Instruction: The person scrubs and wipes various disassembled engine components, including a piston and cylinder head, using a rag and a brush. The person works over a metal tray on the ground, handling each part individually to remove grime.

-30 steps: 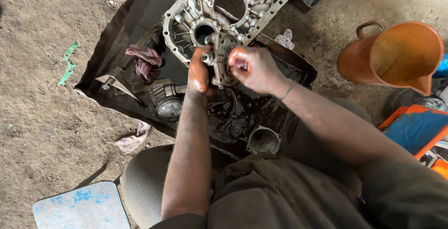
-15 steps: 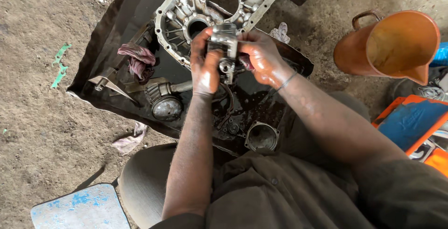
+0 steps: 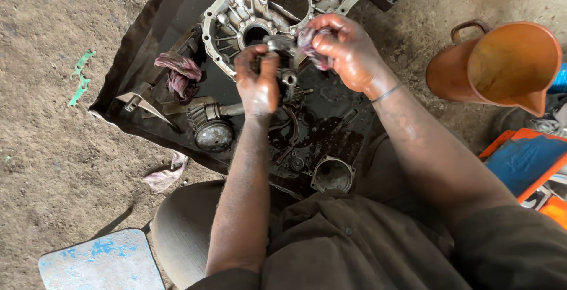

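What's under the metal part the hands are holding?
Under the small metal part held by the left hand and right hand: an oily black tray, loose dark parts, a curved fork piece. Hands and forearms cover the tray's middle; what lies there is hidden.

Small greasy metal part (image 3: 282, 46) I hold up above the black tray, dark purplish rag (image 3: 312, 45) bunched against it at its 3 o'clock.

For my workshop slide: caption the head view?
Left hand holds metal part; right hand presses rag on it.
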